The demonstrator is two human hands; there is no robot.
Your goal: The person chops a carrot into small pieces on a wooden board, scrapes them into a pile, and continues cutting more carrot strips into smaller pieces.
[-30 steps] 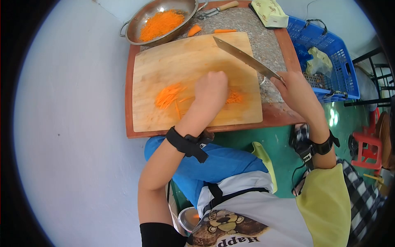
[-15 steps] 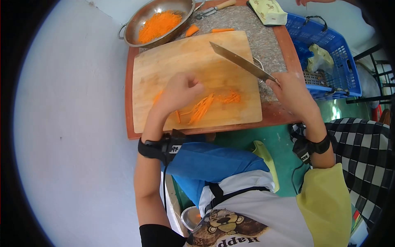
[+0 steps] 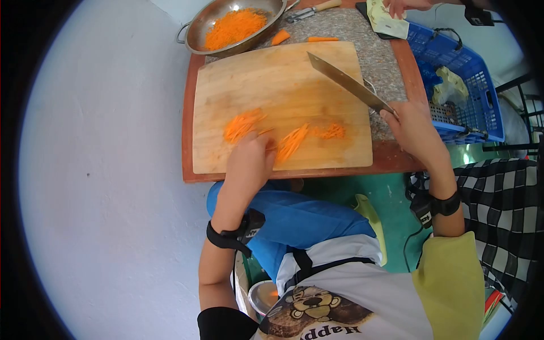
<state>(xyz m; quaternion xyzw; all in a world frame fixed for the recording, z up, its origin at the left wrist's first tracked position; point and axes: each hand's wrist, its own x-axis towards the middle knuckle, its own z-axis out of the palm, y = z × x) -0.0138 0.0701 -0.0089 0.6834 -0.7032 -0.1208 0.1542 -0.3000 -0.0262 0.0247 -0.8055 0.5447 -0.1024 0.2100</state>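
Observation:
In my right hand [image 3: 416, 133] is the handle of a kitchen knife [image 3: 348, 83]. Its broad blade points up and left over the right side of the wooden cutting board [image 3: 272, 73]. My left hand [image 3: 249, 161] is low at the board's near edge, fingertips pinched on a few thin carrot strips [image 3: 266, 132]. Just beyond those fingers lies a loose pile of shredded carrot [image 3: 242, 124]. A bundle of carrot sticks [image 3: 293, 143] rests to the right of this hand, and finely chopped carrot [image 3: 333, 131] sits farther right.
Behind the board stands a metal pan [image 3: 195, 42] of shredded carrot. Carrot pieces [image 3: 280, 37] and a wooden-handled tool [image 3: 311, 11] lie nearby. Another person's hand [image 3: 399, 5] touches a pale yellow packet [image 3: 388, 21]. A blue basket [image 3: 481, 102] stands at right, a wall at left.
My left hand has dropped toward the board's near edge, uncovering the carrot pile, and now pinches strips. The knife stays raised in my right hand. Another person's hand has reached the packet.

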